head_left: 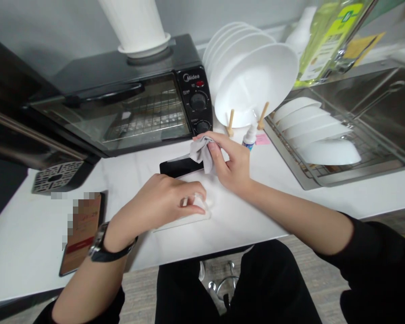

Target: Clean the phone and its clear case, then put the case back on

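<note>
My left hand (162,202) is curled over a clear phone case (202,215) that lies on the white countertop (30,238), its fingers pressing on the case. My right hand (231,162) pinches a small grey cloth (200,153) just above the far end of a black phone (178,167) lying flat on the counter. The cloth hangs from the fingertips and touches or nearly touches the phone. A wristwatch (99,247) is on my left wrist.
A black toaster oven (128,103) stands at the back, with a white cup on top. White plates (253,76) lean in a wooden rack; more dishes sit in a sink rack (320,139). A small spray bottle (249,137) stands nearby. A second phone (83,231) lies at left.
</note>
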The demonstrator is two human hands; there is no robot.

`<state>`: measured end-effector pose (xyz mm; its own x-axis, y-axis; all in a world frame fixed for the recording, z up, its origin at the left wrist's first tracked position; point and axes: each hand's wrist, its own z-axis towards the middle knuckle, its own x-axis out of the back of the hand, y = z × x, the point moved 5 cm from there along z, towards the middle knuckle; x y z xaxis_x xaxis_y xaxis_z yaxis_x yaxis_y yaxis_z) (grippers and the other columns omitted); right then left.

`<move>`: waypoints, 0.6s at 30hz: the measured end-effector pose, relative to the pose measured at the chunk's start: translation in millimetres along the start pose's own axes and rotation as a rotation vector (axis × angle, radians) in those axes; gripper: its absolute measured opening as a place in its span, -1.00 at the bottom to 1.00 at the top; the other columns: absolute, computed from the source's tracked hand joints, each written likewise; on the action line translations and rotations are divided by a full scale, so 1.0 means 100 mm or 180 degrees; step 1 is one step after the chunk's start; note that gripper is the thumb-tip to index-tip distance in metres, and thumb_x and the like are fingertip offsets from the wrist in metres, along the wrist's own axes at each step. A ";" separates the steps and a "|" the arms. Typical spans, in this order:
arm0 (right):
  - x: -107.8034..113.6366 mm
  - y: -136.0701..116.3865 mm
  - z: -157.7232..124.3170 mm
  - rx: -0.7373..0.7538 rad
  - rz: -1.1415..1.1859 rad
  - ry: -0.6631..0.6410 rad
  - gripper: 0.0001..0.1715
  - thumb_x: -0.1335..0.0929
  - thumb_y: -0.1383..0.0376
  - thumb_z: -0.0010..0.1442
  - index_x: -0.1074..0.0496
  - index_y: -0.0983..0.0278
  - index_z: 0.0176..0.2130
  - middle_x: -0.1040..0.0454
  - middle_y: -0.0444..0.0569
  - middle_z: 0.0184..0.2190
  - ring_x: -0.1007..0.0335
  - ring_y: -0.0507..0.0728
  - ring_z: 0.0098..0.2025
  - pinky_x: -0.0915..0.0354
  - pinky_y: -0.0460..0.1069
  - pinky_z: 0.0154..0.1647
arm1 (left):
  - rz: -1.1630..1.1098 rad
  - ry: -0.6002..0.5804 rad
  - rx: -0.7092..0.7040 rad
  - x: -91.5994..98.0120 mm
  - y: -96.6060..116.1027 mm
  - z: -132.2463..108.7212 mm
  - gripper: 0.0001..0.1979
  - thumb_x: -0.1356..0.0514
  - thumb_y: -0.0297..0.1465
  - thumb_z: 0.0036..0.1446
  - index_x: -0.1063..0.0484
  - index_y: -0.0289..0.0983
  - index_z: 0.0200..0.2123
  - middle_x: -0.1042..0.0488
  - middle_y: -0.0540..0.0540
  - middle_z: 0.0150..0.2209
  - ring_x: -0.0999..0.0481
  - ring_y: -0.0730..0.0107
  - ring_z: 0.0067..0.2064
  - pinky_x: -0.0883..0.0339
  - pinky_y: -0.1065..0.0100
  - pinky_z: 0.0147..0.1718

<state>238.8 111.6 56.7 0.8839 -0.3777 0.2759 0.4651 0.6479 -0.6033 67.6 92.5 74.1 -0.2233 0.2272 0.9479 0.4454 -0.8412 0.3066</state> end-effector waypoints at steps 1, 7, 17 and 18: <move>-0.01 0.00 0.00 0.0002 -0.0004 -0.0008 -0.57 -0.19 0.19 0.58 -0.60 0.15 0.09 -0.73 -0.07 0.02 -0.68 0.14 0.09 -0.58 0.09 0.19 | 0.0170 0.0118 0.0009 -0.07 -0.01 0.05 -0.72 -0.31 -0.05 0.37 -0.57 -0.14 -0.16 -0.66 0.09 -0.38 -0.59 0.38 -0.43 -0.23 0.32 -0.41; 0.00 0.02 0.00 0.0004 -0.0020 0.0047 -0.61 -0.21 0.24 0.56 -0.60 0.09 0.08 -0.74 -0.06 0.02 -0.70 0.16 0.06 -0.60 0.11 0.14 | 0.0913 0.0675 0.0035 -0.35 -0.19 0.25 -0.27 -0.06 0.24 0.34 -0.58 -0.32 0.00 -0.63 -0.34 -0.01 -0.59 -0.08 0.05 -0.47 0.04 0.06; 0.04 0.05 -0.01 0.0186 0.0167 0.0248 -0.66 -0.27 0.25 0.54 -0.62 0.14 0.08 -0.76 -0.06 -0.03 -0.72 0.16 0.01 -0.58 0.09 0.11 | 0.0223 0.0475 0.1047 -0.26 -0.85 0.13 -0.24 -0.30 0.04 0.33 -0.34 -0.21 0.44 -0.55 -0.31 0.28 -0.51 -0.13 0.29 -0.44 -0.03 0.22; 0.04 0.04 -0.01 0.0184 0.0151 0.0252 -0.66 -0.27 0.25 0.54 -0.62 0.13 0.08 -0.76 -0.06 -0.03 -0.72 0.17 0.01 -0.59 0.10 0.10 | 0.0236 0.0519 0.1103 -0.24 -0.86 0.13 -0.25 -0.33 0.01 0.31 -0.36 -0.19 0.44 -0.58 -0.30 0.25 -0.54 -0.15 0.25 -0.46 -0.04 0.17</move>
<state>244.1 112.1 54.8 0.8994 -0.3953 0.1866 0.4269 0.7026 -0.5693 46.2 165.4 25.7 -0.3021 0.0675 0.9509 0.7257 -0.6305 0.2753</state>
